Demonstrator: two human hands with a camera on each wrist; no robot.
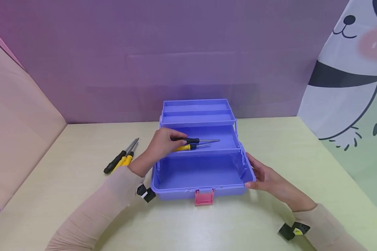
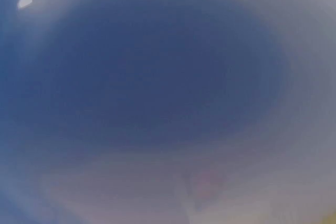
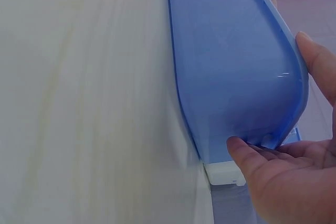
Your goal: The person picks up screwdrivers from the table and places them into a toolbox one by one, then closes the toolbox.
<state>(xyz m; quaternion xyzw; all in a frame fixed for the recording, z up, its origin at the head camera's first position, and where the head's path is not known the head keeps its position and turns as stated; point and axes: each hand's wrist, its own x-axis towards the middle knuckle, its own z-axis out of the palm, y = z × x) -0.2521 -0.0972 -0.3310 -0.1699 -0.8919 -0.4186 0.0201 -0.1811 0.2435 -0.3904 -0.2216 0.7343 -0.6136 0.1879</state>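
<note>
A lilac-blue toolbox (image 1: 176, 194) stands open on the table, its two stepped trays raised behind the bottom compartment. Between thumb and fingers, my left hand (image 1: 161, 144) holds a black-handled screwdriver (image 1: 193, 141) at the middle tray (image 1: 226, 134), shaft pointing right. Just in front of it is a yellow-and-black screwdriver (image 1: 184, 147), partly hidden by the hand; whether the hand touches it I cannot tell. My right hand (image 1: 267, 179) grips the box's front right corner, thumb on the rim. In the right wrist view, fingers wrap the blue wall (image 3: 231, 61). The left wrist view is a blue blur.
Left of the box lie a black-handled screwdriver (image 1: 115, 161) and yellow-handled ones (image 1: 127, 159), close together on the pale table (image 1: 188, 230). A pink latch (image 1: 204, 198) hangs at the box's front. A purple wall panel (image 1: 188, 52) rises behind.
</note>
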